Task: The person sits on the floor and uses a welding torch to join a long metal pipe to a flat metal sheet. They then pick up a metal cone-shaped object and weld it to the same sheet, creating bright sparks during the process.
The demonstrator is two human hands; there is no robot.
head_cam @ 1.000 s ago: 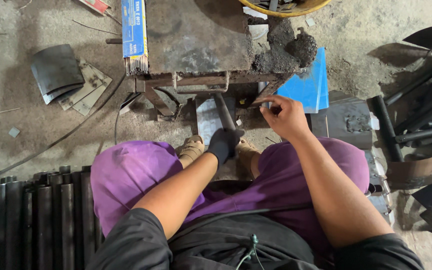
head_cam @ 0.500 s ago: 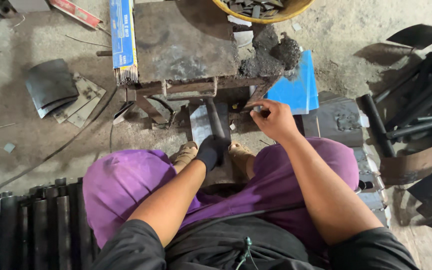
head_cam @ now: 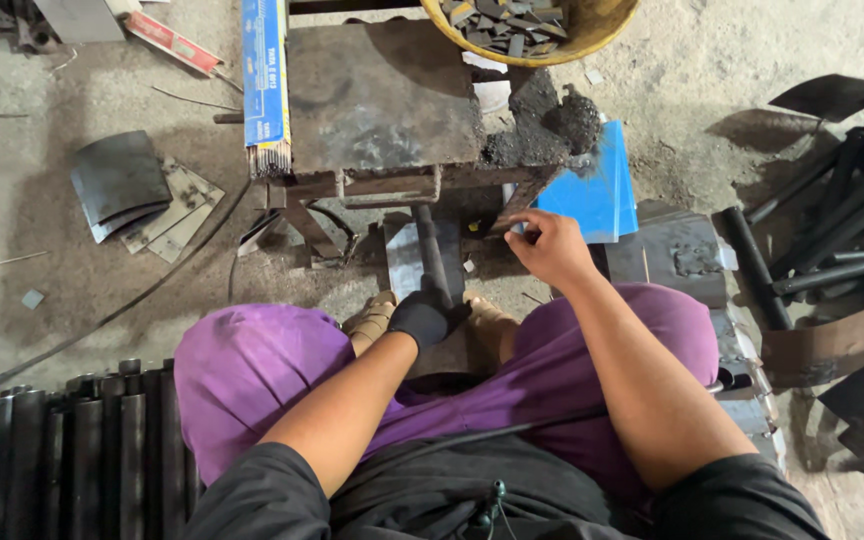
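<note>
I sit low in purple trousers with a dark metal tube point(head_cam: 430, 250) lying between my feet on a grey plate point(head_cam: 403, 255). My left hand point(head_cam: 422, 315), in a black glove, grips the near end of that tube. My bare right hand point(head_cam: 550, 248) reaches forward beside the leg of a small steel work table point(head_cam: 377, 95), with its fingers pinched on something thin that is too small to make out. The tube's far end runs under the table's front edge.
A yellow bowl of metal scraps point(head_cam: 592, 30) sits at the table's far right, a blue box of rods point(head_cam: 264, 85) along its left edge. Black pipes point(head_cam: 62, 450) lie stacked at my left, more pipes and shovel blades point(head_cam: 832, 240) at right. A blue sheet point(head_cam: 597, 190) leans by the table.
My hands keep their places; the view has shifted slightly, and my right hand has moved a little lower and closer to the table leg.
</note>
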